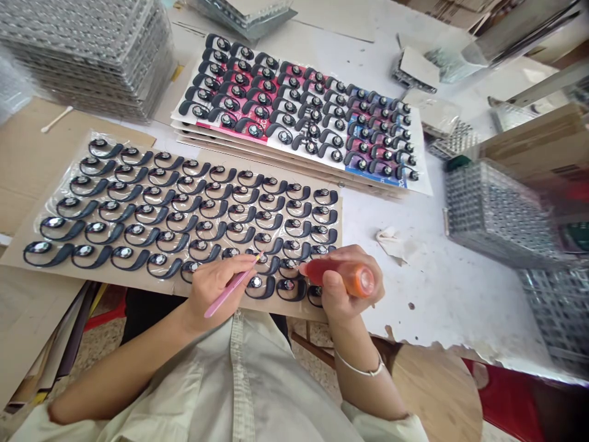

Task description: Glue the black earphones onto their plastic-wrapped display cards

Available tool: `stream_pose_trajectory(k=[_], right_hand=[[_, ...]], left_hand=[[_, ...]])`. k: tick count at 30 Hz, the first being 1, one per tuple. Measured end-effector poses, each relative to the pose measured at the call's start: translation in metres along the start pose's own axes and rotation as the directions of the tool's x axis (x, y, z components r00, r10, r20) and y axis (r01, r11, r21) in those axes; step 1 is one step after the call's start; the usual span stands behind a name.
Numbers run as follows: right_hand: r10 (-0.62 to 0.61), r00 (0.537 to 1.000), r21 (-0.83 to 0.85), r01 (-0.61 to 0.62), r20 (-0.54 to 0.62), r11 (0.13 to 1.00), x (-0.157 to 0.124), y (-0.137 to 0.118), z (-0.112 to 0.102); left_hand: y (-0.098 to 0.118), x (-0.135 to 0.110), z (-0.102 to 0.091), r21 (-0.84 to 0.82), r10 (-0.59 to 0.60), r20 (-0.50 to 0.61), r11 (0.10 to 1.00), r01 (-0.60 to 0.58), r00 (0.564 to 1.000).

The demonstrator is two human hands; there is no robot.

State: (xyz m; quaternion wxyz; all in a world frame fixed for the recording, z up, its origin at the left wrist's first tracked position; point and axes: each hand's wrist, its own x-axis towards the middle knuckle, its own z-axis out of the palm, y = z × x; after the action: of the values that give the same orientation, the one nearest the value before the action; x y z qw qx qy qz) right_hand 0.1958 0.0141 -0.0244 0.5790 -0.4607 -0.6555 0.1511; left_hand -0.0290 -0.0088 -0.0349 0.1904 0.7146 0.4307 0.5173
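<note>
My left hand [218, 282] is closed round a slim pink stick-like tool [231, 292], whose yellowish tip points up and right over the parts. In my right hand [352, 282] is a squeeze bottle [329, 270] of orange-red liquid, tilted on its side with its base facing me. Its nozzle end points left, close to one of the black ear-hook-shaped parts [289, 265]; whether it touches cannot be made out. Rows of these parts, each with a shiny round disc in its ring, lie on a brown cardboard sheet [133, 277] under both hands. My hands hide some of the nearest ones.
Behind lies a stack of printed boards [271, 146] bearing similar parts. Stacked clear trays [87, 55] stand at the far left, and more trays [497, 209] at the right. A cotton swab [57, 119] and a crumpled tissue [393, 244] lie nearby. The table's front edge [442, 344] looks ragged.
</note>
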Motion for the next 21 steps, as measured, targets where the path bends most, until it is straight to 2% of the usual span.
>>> stream_pose_trajectory(k=[6,8,10,12,13,15,17,19,21], right_hand=[[-0.018,1.000,-0.014,0.018,-0.007,1.000,-0.001,0.000,0.004],[-0.022,0.998,0.013,0.023,-0.054,1.000,0.002,0.000,0.007],[-0.009,0.980,0.094,0.028,-0.201,0.995,0.008,-0.001,0.007],[0.065,0.926,0.197,0.010,-0.371,0.980,0.016,-0.002,0.001],[0.125,0.899,0.242,-0.022,-0.420,0.970,0.021,-0.003,-0.005],[0.251,0.871,0.305,-0.124,-0.422,0.944,0.029,-0.006,-0.023],[0.352,0.867,0.344,-0.229,-0.353,0.911,0.034,-0.009,-0.043],[0.408,0.853,0.381,-0.277,-0.324,0.882,0.034,-0.010,-0.058],[0.429,0.836,0.396,-0.286,-0.342,0.873,0.030,-0.009,-0.062]], left_hand=[[0.000,0.000,0.000,-0.003,-0.005,0.000,1.000,0.005,1.000],[-0.001,-0.001,0.000,-0.015,-0.015,-0.004,1.000,0.015,1.000],[-0.001,-0.001,0.000,-0.020,-0.017,-0.011,1.000,0.016,1.000],[-0.001,0.000,0.000,-0.008,-0.003,-0.013,1.000,0.003,1.000],[-0.001,0.001,0.000,0.003,0.001,-0.009,1.000,-0.001,1.000],[0.001,0.005,0.000,0.026,-0.016,-0.002,1.000,0.016,1.000],[0.004,0.011,-0.003,0.035,-0.093,0.018,0.995,0.092,0.995],[0.010,0.017,-0.007,0.037,-0.178,0.026,0.983,0.177,0.984],[0.019,0.021,-0.012,0.059,-0.169,0.011,0.984,0.168,0.986]])
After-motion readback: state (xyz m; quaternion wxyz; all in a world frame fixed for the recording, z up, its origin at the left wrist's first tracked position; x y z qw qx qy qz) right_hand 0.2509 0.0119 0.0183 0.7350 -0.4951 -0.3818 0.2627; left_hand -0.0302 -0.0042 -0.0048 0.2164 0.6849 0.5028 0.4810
